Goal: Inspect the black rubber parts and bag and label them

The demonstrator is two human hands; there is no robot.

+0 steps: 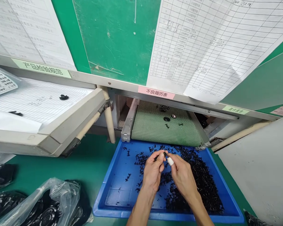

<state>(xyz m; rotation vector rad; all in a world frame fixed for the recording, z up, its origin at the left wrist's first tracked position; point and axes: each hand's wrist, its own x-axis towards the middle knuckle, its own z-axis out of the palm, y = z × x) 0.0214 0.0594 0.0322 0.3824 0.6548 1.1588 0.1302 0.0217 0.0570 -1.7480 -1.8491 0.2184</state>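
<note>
Over a blue tray (111, 175), my two hands meet with their fingertips close together. My left hand (153, 171) pinches a small black part (165, 154), mostly covered by the fingers. My right hand (182, 172) is closed against the same spot, its thumb wearing a white finger cover (170, 161). Whatever the right fingertips hold is too small and hidden to name. Below and to the right of the hands lies a heap of small black pieces (204, 182), with a few branched black bits (128, 177) scattered at the tray's left.
A green conveyor belt (155, 128) ends above the tray's back edge, carrying a round black part (166, 119) and smaller pieces. At left are a paper-covered shelf (73, 121) and plastic bags (63, 194) of black parts. Paper sheets (179, 62) hang on the green panel ahead.
</note>
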